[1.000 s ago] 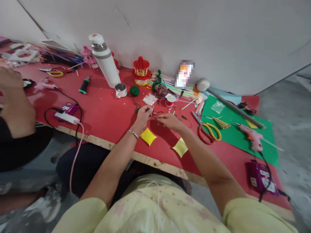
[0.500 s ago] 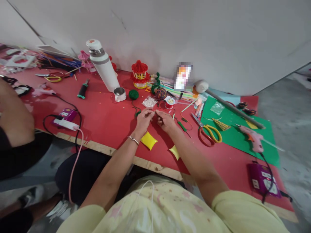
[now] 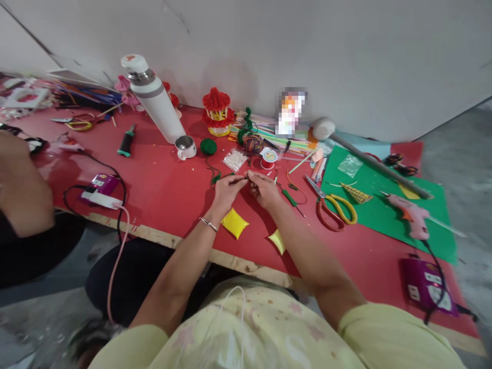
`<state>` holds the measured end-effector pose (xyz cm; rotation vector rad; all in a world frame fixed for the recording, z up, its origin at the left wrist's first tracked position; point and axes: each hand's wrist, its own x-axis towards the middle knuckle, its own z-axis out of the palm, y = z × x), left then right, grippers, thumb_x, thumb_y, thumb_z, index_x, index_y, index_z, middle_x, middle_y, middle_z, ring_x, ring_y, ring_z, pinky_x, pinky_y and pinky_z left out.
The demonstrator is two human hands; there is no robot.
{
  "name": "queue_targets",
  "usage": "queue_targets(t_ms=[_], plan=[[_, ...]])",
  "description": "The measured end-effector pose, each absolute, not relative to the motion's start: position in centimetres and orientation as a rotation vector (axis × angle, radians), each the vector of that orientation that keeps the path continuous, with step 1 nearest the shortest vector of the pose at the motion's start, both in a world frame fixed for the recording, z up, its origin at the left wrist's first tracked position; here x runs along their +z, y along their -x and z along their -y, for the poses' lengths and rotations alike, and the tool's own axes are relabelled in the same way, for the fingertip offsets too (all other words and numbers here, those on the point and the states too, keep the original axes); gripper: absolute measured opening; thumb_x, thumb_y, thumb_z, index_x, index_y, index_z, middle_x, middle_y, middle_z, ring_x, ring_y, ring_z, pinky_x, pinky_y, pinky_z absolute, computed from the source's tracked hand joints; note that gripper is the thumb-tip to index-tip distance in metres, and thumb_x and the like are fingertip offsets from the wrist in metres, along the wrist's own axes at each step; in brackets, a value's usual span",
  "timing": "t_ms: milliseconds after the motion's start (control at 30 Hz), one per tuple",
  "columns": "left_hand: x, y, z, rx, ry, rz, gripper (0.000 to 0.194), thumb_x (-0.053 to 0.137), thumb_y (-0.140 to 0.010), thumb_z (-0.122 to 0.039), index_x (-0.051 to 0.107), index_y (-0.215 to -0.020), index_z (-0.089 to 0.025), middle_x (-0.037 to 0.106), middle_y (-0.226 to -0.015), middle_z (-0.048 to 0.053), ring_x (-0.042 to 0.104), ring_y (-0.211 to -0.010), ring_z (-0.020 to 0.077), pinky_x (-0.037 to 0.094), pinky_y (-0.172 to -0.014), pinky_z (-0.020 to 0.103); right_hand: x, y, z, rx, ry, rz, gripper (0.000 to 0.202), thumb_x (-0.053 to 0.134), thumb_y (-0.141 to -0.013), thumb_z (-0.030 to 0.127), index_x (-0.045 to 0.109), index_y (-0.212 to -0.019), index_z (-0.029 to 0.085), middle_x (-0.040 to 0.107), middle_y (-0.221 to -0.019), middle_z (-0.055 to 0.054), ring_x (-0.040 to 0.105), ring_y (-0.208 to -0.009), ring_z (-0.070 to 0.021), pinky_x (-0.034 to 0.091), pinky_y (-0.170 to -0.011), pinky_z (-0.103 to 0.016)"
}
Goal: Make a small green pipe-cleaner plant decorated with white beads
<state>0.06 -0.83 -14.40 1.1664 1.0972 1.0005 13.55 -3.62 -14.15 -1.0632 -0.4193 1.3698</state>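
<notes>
Close fingertip work at the red table (image 3: 165, 189). Left hand (image 3: 227, 195) and right hand (image 3: 264, 190) face each other, thumbs and fingers bent inward, tips meeting or almost so. How firmly either closes, and on what, I cannot tell; whatever lies between the tips is too small and shaded. Nearest material is dark green yarn (image 3: 216, 178), bunched on the table just beside the left fingers; a thin strand seems to trail from it up toward the green yarn ball (image 3: 208, 146). My judgement on handling: small, light fingertip movements suit this better than any pull from the arm; one hand should steady while the other works, so that a fine piece does not spring loose. Some slack in the strand would help, since a tug could roll the ball or drag the strand across the bead packet (image 3: 234, 160) near it. The bracelet (image 3: 208, 223) on the left wrist might catch a loose end, so better to lead the yarn away from it. The green-handled tool (image 3: 289, 198) lies beyond the right hand, thin end pointing toward the scissors (image 3: 340, 209); best taken by its handle if wanted. Tilting the fingers a little would uncover the pinch point and let the eye check it.
</notes>
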Motion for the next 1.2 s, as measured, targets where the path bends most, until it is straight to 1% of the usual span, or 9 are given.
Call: queue_targets(t_ms=[67,200,267,400,567,667,767,1000,1200], plan=[[-14.4,-0.1,0.9,1.028,-1.182,-1.099,0.031,0.082,-0.07,-0.036,0.081,-0.092,-0.014,0.064,-0.059,0.0,0.057,-0.062,0.0138,0.044,-0.06,0.025,-14.3,-13.4,3.7,1.347,1.088,0.449,0.041,0.093,-0.058,0.045,0.079,-0.084,0.017,0.058,-0.061,0.005,0.044,-0.056,-0.006,0.032,-0.046,-0.019],[-14.2,-0.1,1.0,1.045,-1.214,-1.122,0.023,0.077,-0.073,-0.033,0.081,-0.086,-0.015,0.067,-0.062,0.0,0.061,-0.066,0.0152,0.046,-0.062,0.024,-14.3,-13.4,4.1,1.279,1.18,0.611,0.041,0.087,-0.065,0.053,0.08,-0.086,0.019,0.057,-0.06,0.005,0.042,-0.055,-0.0075,0.032,-0.049,-0.022],[-14.2,-0.1,0.9,1.065,-1.215,-1.119,0.023,0.075,-0.074,-0.033,0.081,-0.087,-0.015,0.069,-0.065,0.001,0.061,-0.065,0.0147,0.046,-0.061,0.024,-14.4,-13.5,4.2,1.205,1.236,0.769,0.039,0.082,-0.072,0.054,0.08,-0.09,0.02,0.062,-0.066,0.003,0.043,-0.055,-0.0079,0.034,-0.051,-0.023],[-14.5,-0.1,0.8,1.058,-1.236,-1.115,0.024,0.076,-0.075,-0.036,0.08,-0.086,-0.015,0.074,-0.077,0.003,0.061,-0.067,0.0138,0.044,-0.061,0.023,-14.5,-13.7,4.2,1.031,1.33,0.897,0.036,0.08,-0.074,0.052,0.081,-0.09,0.019,0.07,-0.078,0.0,0.049,-0.062,-0.0111,0.04,-0.056,-0.025],[-14.9,-0.1,0.6,1.039,-1.274,-1.15,0.024,0.073,-0.078,-0.038,0.079,-0.085,-0.016,0.073,-0.074,0.002,0.059,-0.065,0.0134,0.043,-0.06,0.023,-14.6,-13.7,4.0,1.029,1.37,0.915,0.036,0.074,-0.08,0.053,0.08,-0.089,0.018,0.066,-0.069,0.0,0.048,-0.057,-0.0115,0.04,-0.054,-0.025],[-15.1,-0.1,0.5,1.027,-1.268,-1.174,0.024,0.073,-0.078,-0.039,0.079,-0.085,-0.016,0.072,-0.07,0.001,0.059,-0.063,0.0138,0.043,-0.059,0.023,-15.0,-13.8,3.9,0.981,1.405,0.994,0.035,0.072,-0.083,0.052,0.08,-0.093,0.02,0.07,-0.077,-0.002,0.053,-0.061,-0.0133,0.043,-0.056,-0.026],[-15.1,-0.1,0.3,1.022,-1.277,-1.197,0.024,0.073,-0.078,-0.038,0.08,-0.086,-0.016,0.073,-0.074,0.002,0.06,-0.065,0.0142,0.044,-0.06,0.024,-15.4,-13.9,3.8,0.913,1.42,1.026,0.032,0.072,-0.083,0.051,0.08,-0.09,0.021,0.074,-0.088,-0.004,0.06,-0.071,-0.0164,0.046,-0.06,-0.027],[-14.9,-0.2,0.4,1.007,-1.332,-1.229,0.022,0.071,-0.078,-0.037,0.079,-0.08,-0.017,0.072,-0.072,0.001,0.059,-0.064,0.0137,0.043,-0.061,0.023,-15.4,-13.8,3.6,0.835,1.494,1.078,0.03,0.066,-0.087,0.049,0.074,-0.082,0.021,0.071,-0.08,-0.004,0.062,-0.077,-0.0188,0.047,-0.064,-0.028],[-14.4,-0.2,0.6,0.976,-1.301,-1.268,0.022,0.069,-0.076,-0.037,0.078,-0.077,-0.016,0.061,-0.06,-0.002,0.047,-0.055,0.0105,0.034,-0.053,0.023,-15.2,-13.8,3.8,0.821,1.531,1.175,0.033,0.058,-0.092,0.05,0.067,-0.078,0.021,0.064,-0.071,-0.002,0.058,-0.074,-0.0178,0.045,-0.064,-0.027]])
